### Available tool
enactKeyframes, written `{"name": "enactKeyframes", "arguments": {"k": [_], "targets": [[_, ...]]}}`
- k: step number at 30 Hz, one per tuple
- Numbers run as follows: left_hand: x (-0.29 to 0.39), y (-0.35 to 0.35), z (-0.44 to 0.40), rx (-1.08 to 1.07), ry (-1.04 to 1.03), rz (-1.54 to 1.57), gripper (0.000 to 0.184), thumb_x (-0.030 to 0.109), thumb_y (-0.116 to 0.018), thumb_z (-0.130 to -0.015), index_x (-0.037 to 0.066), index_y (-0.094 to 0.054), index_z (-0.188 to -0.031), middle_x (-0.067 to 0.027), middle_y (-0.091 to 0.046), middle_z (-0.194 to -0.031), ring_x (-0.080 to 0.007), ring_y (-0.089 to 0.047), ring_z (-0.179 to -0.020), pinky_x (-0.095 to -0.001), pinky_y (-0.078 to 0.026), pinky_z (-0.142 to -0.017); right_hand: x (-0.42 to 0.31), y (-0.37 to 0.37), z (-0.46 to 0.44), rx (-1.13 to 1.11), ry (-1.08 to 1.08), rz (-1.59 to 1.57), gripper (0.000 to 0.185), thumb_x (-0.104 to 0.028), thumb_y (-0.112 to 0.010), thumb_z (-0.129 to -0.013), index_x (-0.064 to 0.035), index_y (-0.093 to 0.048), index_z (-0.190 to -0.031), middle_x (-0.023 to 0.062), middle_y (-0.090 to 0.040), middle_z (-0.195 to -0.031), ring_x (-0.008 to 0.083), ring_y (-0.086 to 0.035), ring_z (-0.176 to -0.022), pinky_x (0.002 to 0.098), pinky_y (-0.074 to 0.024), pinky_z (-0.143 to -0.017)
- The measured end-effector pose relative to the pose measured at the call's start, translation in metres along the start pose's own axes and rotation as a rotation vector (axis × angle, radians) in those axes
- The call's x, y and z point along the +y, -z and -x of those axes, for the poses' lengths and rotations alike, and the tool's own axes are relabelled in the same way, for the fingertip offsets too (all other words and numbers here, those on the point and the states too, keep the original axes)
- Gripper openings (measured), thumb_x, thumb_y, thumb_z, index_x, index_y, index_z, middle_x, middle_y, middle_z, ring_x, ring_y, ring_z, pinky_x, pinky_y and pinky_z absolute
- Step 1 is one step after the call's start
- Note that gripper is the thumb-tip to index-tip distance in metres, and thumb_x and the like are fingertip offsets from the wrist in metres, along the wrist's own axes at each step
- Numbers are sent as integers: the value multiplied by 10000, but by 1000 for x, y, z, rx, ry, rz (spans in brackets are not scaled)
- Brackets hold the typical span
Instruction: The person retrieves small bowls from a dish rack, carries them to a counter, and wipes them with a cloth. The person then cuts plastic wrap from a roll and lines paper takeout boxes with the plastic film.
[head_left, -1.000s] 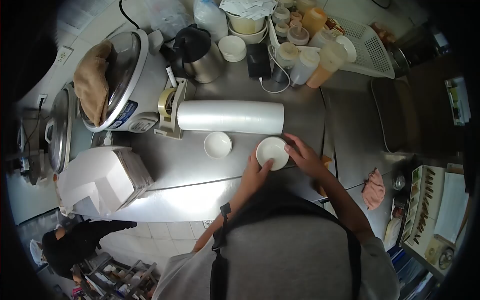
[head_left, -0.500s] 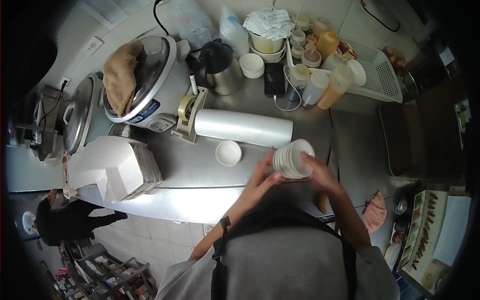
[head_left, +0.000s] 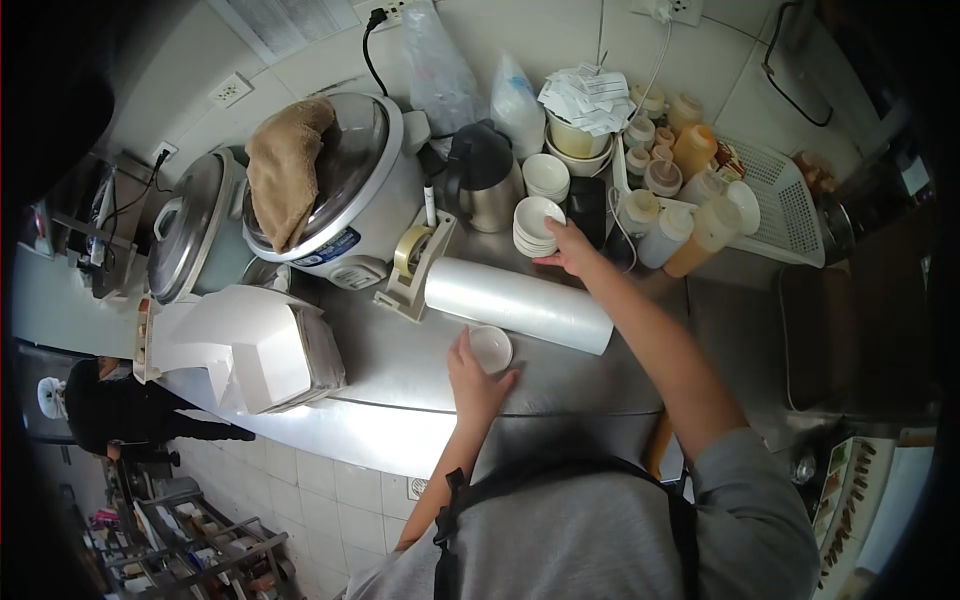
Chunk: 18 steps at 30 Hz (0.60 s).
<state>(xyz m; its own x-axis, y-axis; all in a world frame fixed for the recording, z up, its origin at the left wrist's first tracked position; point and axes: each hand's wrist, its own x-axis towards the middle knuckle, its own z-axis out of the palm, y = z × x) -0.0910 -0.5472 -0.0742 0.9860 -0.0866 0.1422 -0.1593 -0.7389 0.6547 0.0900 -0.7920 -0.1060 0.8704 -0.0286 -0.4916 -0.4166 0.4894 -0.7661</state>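
Observation:
A stack of small white bowls is in my right hand, thumb at the rim and fingers low on the side. It is just in front of another stack of white bowls at the back of the counter. My left hand is at a single white bowl on the steel surface, with fingers along its left side and thumb near its lower right edge. The bowl looks empty. Behind it lies a large roll of plastic wrap.
A tape dispenser, rice cooker with brown cloth, and metal jug stand left and behind. Squeeze bottles and a dark phone are at right. Paper boxes sit left; a person stands beyond.
My right hand has carried the bowl stack away from my body to the back of the counter. My left hand has let go of the stack and moved left to the single bowl. The view has shifted.

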Motion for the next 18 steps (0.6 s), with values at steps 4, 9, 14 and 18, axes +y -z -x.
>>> {"name": "enactKeyframes", "arguments": {"k": [4,9,14,18], "targets": [[-3,-18,0,21,62,50,1023,151,-851,-560,20,-318,-1423,-223,-437,-1234,-412,-482,-1128,-441,-430,-967,5,-5,-10,187,66,69,972,-435,-720,-808,-122,-106,-1493,208,-382,-1406,389,-570,-1109,511,-529,-879],[-4,-15,1,-10,37,119,1002,75,-817,-532,49,-352,-1419,-211,-434,-1247,-413,-484,-1135,-431,-440,-969,-33,-9,106,157,230,551,1006,-422,-761,-778,-85,-161,-1512,193,-397,-1440,324,-553,-1172,412,-534,-854],[88,15,2,-152,-229,259,1036,75,-822,-533,62,-327,-1444,-216,-401,-1304,-399,-453,-1194,-431,-432,-982,19,12,237,-225,265,570,603,-288,-615,-926,-31,-358,-1407,154,-555,-1265,176,-606,-1013,295,-522,-788],[173,27,-18,-378,-513,250,1018,121,-846,-579,83,-332,-1456,-236,-314,-1402,-397,-369,-1288,-431,-377,-1037,7,67,254,-82,226,158,468,-232,-510,-979,-16,-380,-1375,104,-553,-1186,171,-603,-998,283,-529,-749]]}}
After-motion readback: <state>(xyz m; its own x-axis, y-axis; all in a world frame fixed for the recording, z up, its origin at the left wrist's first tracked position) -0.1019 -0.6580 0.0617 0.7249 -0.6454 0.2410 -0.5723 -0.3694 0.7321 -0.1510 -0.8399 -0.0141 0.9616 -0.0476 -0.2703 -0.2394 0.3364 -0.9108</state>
